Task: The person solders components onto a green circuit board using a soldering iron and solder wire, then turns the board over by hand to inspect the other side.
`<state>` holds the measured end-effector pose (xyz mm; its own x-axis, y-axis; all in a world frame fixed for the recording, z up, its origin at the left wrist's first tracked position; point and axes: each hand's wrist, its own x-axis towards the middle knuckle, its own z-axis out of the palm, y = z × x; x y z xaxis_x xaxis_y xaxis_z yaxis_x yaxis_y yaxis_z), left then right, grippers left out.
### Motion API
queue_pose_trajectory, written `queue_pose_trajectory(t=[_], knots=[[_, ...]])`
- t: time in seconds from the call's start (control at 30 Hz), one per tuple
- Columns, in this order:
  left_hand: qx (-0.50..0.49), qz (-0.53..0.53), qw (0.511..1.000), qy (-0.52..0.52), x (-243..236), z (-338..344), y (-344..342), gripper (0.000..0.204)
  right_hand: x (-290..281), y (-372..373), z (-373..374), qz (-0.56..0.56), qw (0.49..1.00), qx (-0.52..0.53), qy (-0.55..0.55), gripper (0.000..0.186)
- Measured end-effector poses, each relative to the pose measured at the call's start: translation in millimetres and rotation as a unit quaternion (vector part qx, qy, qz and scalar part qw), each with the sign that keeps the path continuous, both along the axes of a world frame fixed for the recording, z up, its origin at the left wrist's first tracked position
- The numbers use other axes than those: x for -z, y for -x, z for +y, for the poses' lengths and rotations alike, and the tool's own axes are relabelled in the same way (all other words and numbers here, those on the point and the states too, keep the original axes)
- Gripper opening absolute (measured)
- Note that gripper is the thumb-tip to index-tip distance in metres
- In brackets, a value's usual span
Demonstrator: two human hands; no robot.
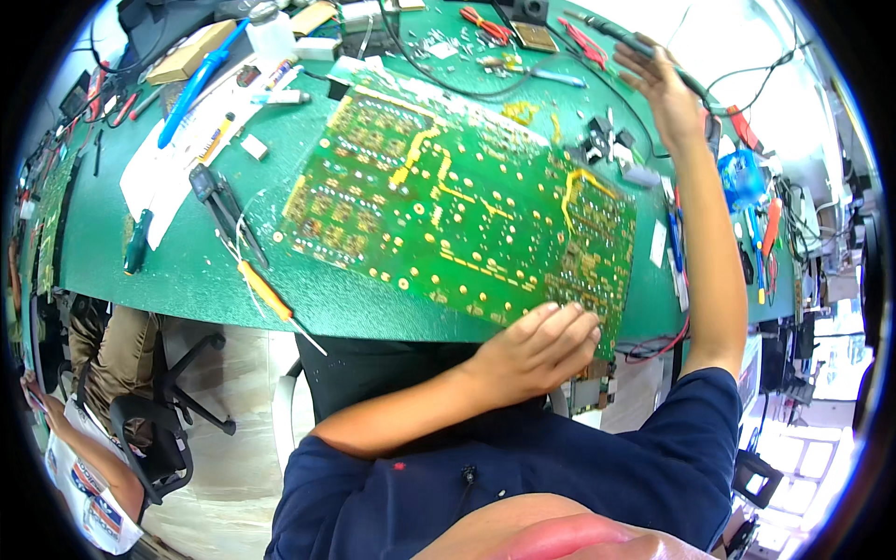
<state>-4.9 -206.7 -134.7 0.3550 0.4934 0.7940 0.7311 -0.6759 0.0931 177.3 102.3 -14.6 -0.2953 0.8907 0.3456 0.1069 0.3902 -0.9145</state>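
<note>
A large green circuit board (467,219) with yellow traces and many solder points lies tilted on the green bench, its near right corner reaching past the bench edge. My left hand (541,350) is closed on that near right edge, fingers curled over the top. Out at the far right, my right hand (665,93) is raised with its fingers stretched and apart. Right beside those fingers runs a dark, slim handle with a cord, like a soldering iron (686,79); whether they touch it cannot be made out.
Left of the board lie black pliers (219,201), an orange-handled screwdriver (266,289), a green-handled screwdriver (138,243) and white paper (154,177). Small black parts (602,140) and a blue container (740,179) stand at right. Another person (103,467) sits at lower left.
</note>
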Motion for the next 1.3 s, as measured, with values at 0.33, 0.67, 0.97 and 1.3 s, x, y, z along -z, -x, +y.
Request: queue_pose_trajectory(t=[0.33,0.67,0.97,1.3], knots=[[0.017,-0.074,0.997,0.025,5,0,-10,0.028,-5,-118,-132,0.091,0.992,0.073,-0.038,0.029],[0.046,-0.111,0.993,-0.002,-50,-31,80,0.025,14,-125,-132,0.091,0.992,0.091,0.006,0.042],[-0.222,-0.093,0.924,0.296,-85,-35,254,0.019,18,-137,-123,0.133,0.989,0.057,0.008,0.03],[-0.311,-0.022,0.87,0.382,-59,6,288,0.023,9,-119,-138,0.12,0.991,0.052,-0.021,0.033]])
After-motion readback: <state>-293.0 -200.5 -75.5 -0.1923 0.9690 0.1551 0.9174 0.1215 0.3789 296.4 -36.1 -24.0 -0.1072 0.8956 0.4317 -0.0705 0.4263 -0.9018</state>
